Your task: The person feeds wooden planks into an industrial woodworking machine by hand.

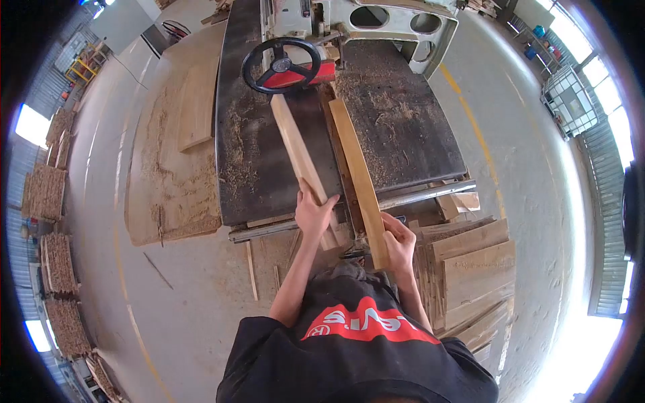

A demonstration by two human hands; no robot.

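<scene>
**Two planks on the saw table, one hand on each**

Black shirt with a red logo fills the bottom of the view, right under the camera, and both bare arms reach forward from it to the near edge of a big saw table.

Left hand is wrapped around the near end of the left plank, thumb up along its side. That plank lies flat on the table and runs away from the person toward the black handwheel, its far end tucked just under the wheel.

Right hand is closed on the near end of the right plank. This one looks like it stands on its edge, leaning against the fence that runs down the middle of the table, and its near end hangs past the table's front rail.

So the hands are apart, each clamped on its own board, with the two boards just beside each other.

Sawdust and shavings are all over the table top. A stack of cut boards sits on the floor just right of the person, and more piled wood lines the far left wall.
</scene>
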